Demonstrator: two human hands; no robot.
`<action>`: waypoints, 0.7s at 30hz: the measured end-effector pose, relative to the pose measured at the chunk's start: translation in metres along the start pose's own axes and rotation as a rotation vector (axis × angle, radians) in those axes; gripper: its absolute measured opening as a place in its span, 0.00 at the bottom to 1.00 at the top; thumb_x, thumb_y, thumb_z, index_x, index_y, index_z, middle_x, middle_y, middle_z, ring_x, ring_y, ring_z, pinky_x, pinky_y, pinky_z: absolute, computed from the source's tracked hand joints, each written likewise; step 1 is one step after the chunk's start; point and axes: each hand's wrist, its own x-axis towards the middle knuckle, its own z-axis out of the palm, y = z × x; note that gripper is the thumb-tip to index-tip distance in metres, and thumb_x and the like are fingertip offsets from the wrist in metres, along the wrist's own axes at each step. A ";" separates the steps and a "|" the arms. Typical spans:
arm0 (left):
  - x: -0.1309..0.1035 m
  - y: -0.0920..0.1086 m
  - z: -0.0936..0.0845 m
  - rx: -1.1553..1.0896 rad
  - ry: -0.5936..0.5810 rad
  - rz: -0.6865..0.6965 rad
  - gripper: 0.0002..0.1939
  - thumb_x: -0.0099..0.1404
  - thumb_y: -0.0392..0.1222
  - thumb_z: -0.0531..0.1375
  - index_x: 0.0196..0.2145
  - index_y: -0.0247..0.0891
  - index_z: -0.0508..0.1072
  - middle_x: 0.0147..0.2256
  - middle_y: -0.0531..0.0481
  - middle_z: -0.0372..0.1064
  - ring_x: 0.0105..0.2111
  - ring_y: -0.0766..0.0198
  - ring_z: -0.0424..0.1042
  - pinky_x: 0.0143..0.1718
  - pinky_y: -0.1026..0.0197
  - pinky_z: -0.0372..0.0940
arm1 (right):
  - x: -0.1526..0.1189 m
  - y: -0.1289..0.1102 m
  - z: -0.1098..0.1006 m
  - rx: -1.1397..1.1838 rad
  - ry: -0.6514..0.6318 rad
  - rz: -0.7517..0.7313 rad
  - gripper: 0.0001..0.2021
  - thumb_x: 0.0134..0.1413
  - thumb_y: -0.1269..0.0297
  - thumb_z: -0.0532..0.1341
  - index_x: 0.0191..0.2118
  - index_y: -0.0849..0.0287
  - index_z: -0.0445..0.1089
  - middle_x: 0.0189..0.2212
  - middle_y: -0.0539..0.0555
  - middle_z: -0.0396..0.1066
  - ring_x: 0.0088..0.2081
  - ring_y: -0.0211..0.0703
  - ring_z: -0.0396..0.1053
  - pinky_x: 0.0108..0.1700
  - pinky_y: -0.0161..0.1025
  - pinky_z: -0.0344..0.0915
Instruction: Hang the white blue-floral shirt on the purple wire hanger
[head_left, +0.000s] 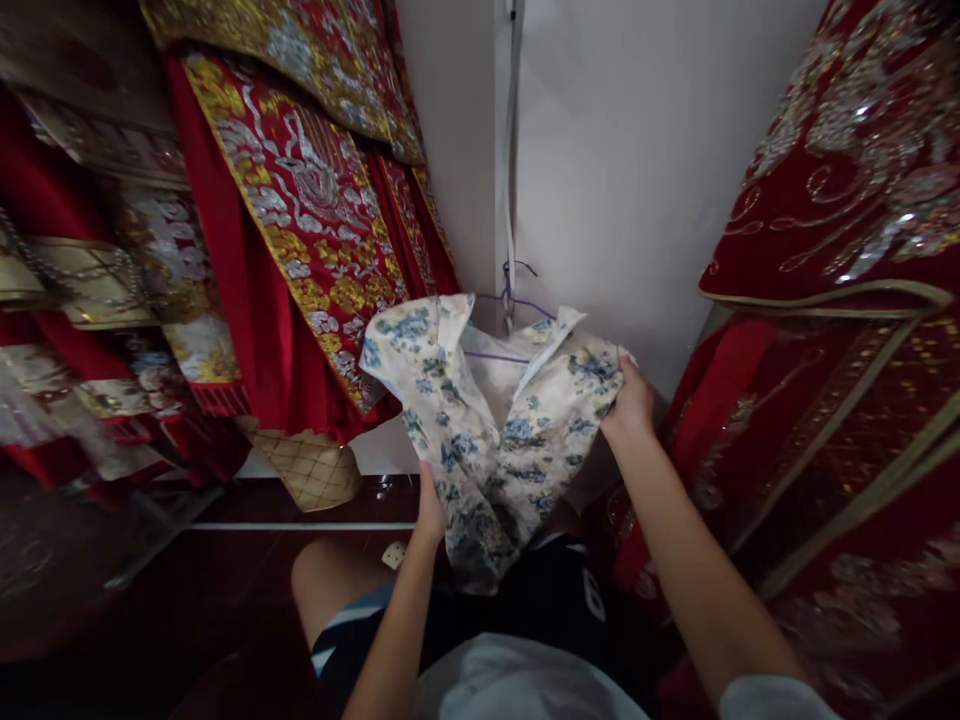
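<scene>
A white garment with blue flowers (pixel 480 450) is on a thin purple hanger (pixel 499 357) in front of me, its collar spread. My right hand (pixel 630 402) grips the garment's shoulder edge on the right. Lower down, my left hand (pixel 430 508) is at its left side, thumb on the cloth and the other fingers hidden behind it. The hanger's hook is up near a pale vertical strip (pixel 509 150) at the wall corner.
Red embroidered garments with gold and silver (pixel 315 190) hang at the left. More red sequined clothing (pixel 847 210) hangs close on the right. A metal rack foot (pixel 161 535) stands on the dark floor, and my knees are below the garment.
</scene>
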 end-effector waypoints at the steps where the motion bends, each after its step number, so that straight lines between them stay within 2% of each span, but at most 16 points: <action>1: -0.008 -0.007 -0.005 0.028 0.014 -0.004 0.30 0.56 0.63 0.64 0.47 0.36 0.76 0.47 0.41 0.76 0.53 0.49 0.71 0.55 0.51 0.66 | -0.007 0.003 -0.007 -0.011 0.012 -0.040 0.10 0.49 0.61 0.62 0.38 0.58 0.70 0.36 0.51 0.76 0.39 0.42 0.75 0.44 0.42 0.72; 3: -0.022 -0.016 -0.013 0.123 0.028 -0.005 0.30 0.50 0.59 0.69 0.43 0.33 0.77 0.44 0.41 0.77 0.51 0.47 0.73 0.55 0.50 0.65 | -0.020 0.009 -0.022 -0.059 0.013 -0.092 0.13 0.47 0.61 0.64 0.39 0.58 0.70 0.37 0.51 0.75 0.39 0.41 0.74 0.43 0.40 0.71; 5: -0.034 -0.017 -0.018 0.200 0.027 -0.007 0.26 0.48 0.54 0.71 0.39 0.31 0.78 0.42 0.41 0.78 0.49 0.47 0.74 0.53 0.51 0.67 | -0.033 0.015 -0.038 -0.127 0.034 -0.116 0.16 0.45 0.62 0.64 0.42 0.58 0.69 0.37 0.51 0.74 0.38 0.40 0.73 0.42 0.39 0.69; 8: -0.048 -0.013 -0.017 0.223 0.020 -0.007 0.22 0.50 0.51 0.70 0.37 0.32 0.79 0.42 0.42 0.78 0.47 0.49 0.75 0.51 0.53 0.68 | -0.059 0.025 -0.061 -0.254 0.218 -0.222 0.21 0.43 0.65 0.63 0.47 0.55 0.67 0.42 0.50 0.71 0.41 0.39 0.70 0.41 0.36 0.66; 9: -0.053 -0.013 -0.015 0.221 0.017 -0.011 0.21 0.50 0.50 0.70 0.38 0.33 0.79 0.42 0.42 0.78 0.46 0.50 0.76 0.51 0.54 0.68 | -0.068 0.030 -0.067 -0.298 0.284 -0.284 0.20 0.43 0.65 0.63 0.46 0.54 0.67 0.44 0.50 0.70 0.43 0.39 0.69 0.41 0.35 0.65; 10: -0.058 -0.013 -0.011 0.219 0.013 -0.020 0.21 0.50 0.50 0.70 0.38 0.33 0.79 0.42 0.42 0.78 0.45 0.50 0.76 0.50 0.54 0.69 | -0.078 0.034 -0.071 -0.351 0.294 -0.328 0.17 0.44 0.64 0.63 0.44 0.54 0.68 0.43 0.50 0.69 0.43 0.39 0.68 0.41 0.35 0.64; 11: -0.062 -0.013 -0.007 0.220 0.004 -0.035 0.21 0.49 0.50 0.70 0.38 0.33 0.80 0.41 0.42 0.79 0.44 0.50 0.77 0.50 0.54 0.69 | -0.086 0.039 -0.073 -0.419 0.224 -0.324 0.14 0.45 0.63 0.63 0.41 0.55 0.68 0.41 0.51 0.70 0.41 0.39 0.68 0.39 0.35 0.64; 12: -0.066 -0.013 -0.003 0.221 -0.009 -0.051 0.21 0.49 0.50 0.70 0.37 0.33 0.80 0.40 0.42 0.79 0.43 0.50 0.77 0.48 0.54 0.70 | -0.094 0.045 -0.073 -0.501 0.071 -0.257 0.10 0.47 0.60 0.62 0.37 0.56 0.69 0.37 0.51 0.71 0.37 0.39 0.68 0.36 0.35 0.64; 13: -0.070 -0.014 0.001 0.225 -0.026 -0.064 0.21 0.49 0.50 0.70 0.37 0.33 0.80 0.38 0.42 0.79 0.42 0.50 0.77 0.47 0.54 0.70 | -0.101 0.051 -0.072 -0.592 -0.145 -0.126 0.10 0.49 0.57 0.62 0.34 0.57 0.69 0.32 0.51 0.71 0.32 0.39 0.68 0.33 0.35 0.63; 15: -0.074 -0.013 0.007 0.234 -0.067 -0.078 0.20 0.48 0.51 0.70 0.35 0.33 0.80 0.36 0.42 0.79 0.39 0.51 0.77 0.44 0.55 0.71 | -0.110 0.062 -0.068 -0.743 -0.563 0.206 0.15 0.50 0.50 0.63 0.29 0.57 0.68 0.24 0.50 0.70 0.24 0.38 0.65 0.26 0.35 0.60; 16: -0.074 -0.013 0.009 0.237 -0.082 -0.078 0.20 0.48 0.51 0.70 0.35 0.33 0.80 0.35 0.43 0.79 0.38 0.51 0.77 0.43 0.56 0.71 | -0.113 0.068 -0.067 -0.788 -0.679 0.324 0.17 0.49 0.47 0.63 0.28 0.57 0.67 0.21 0.49 0.69 0.22 0.38 0.64 0.23 0.35 0.58; 18: -0.074 -0.012 0.009 0.244 -0.101 -0.082 0.20 0.47 0.51 0.70 0.33 0.33 0.80 0.33 0.44 0.79 0.36 0.52 0.77 0.40 0.57 0.71 | -0.116 0.076 -0.066 -0.832 -0.724 0.398 0.20 0.47 0.43 0.64 0.27 0.57 0.65 0.18 0.47 0.66 0.19 0.37 0.62 0.21 0.34 0.55; 21: -0.072 -0.012 0.006 0.237 -0.113 -0.106 0.21 0.47 0.52 0.71 0.33 0.32 0.80 0.31 0.44 0.78 0.33 0.54 0.76 0.38 0.57 0.70 | -0.116 0.079 -0.070 -0.827 -0.667 0.352 0.20 0.47 0.43 0.64 0.30 0.57 0.65 0.17 0.45 0.65 0.18 0.36 0.61 0.20 0.33 0.53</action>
